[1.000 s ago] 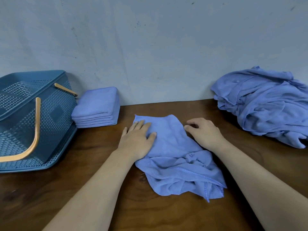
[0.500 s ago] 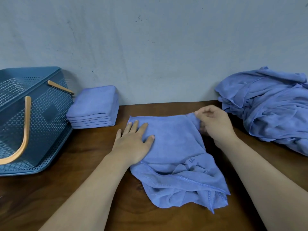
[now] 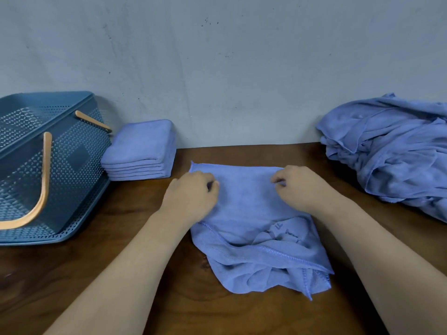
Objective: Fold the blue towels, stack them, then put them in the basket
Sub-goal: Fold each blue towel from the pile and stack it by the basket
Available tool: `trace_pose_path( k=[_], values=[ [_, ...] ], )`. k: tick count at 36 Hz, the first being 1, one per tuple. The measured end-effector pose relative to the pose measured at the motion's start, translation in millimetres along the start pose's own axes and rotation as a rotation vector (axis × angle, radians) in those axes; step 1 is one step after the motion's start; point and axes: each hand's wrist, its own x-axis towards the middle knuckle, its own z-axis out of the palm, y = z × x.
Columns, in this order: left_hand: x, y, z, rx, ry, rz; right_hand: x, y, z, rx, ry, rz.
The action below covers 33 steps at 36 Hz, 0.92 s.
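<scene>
Blue towel (image 3: 251,213) lies mid-surface (image 3: 96,274), far half spread flat, near half bunched and wrinkled, stitched hem showing. Left hand (image 3: 191,197) and right hand (image 3: 302,187) sit apart on its far part, fingers curled, each pinching the cloth. Off left, a stack of folded towels (image 3: 142,151) sits just beside the perforated basket (image 3: 72,165), whose inside can't be made out. A loose heap of towels (image 3: 391,153) sits far right.

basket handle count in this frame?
2. The near handle hangs down the perforated front wall of the blue basket; the far handle shows at its upper right edge, beside the folded towel stack. None seems hidden.
</scene>
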Motion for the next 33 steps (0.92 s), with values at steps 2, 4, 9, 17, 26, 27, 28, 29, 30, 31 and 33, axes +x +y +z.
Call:
trace_pose_path(
  k=[2,4,9,17,26,27,28,29,30,31,33],
  values=[
    [0,1,-1,0.018,-0.065,0.01,1,-2,1,-0.03,-0.036,0.006],
    [1,0,1,0.054,-0.109,0.005,1,-2,3,0.03,-0.089,0.032],
    [4,-14,10,-0.116,-0.045,-0.055,-2,3,5,0.18,-0.109,-0.016],
    [5,-8,12,-0.099,-0.01,0.15,-2,-13,-9,0.012,-0.08,-0.019],
    [6,-15,14,-0.148,0.033,0.099,-6,-5,1,0.153,-0.077,-0.032],
    [6,-15,12,-0.181,0.099,0.139,-7,-6,-2,0.232,-0.041,-0.036],
    [5,-15,10,-0.222,0.133,0.187,-8,-9,-6,0.301,-0.017,-0.048],
    [4,-14,11,-0.266,0.126,0.231,-11,-13,-13,0.351,-0.018,-0.068],
    [3,-14,12,-0.295,0.086,0.271,-16,-17,-20,0.391,-0.051,-0.096],
    [3,-14,16,-0.301,0.025,0.306,-22,-22,-27,0.429,-0.11,-0.136],
    [1,-16,23,-0.255,-0.08,0.361,-36,-30,-36,0.434,-0.246,-0.202]
  ],
)
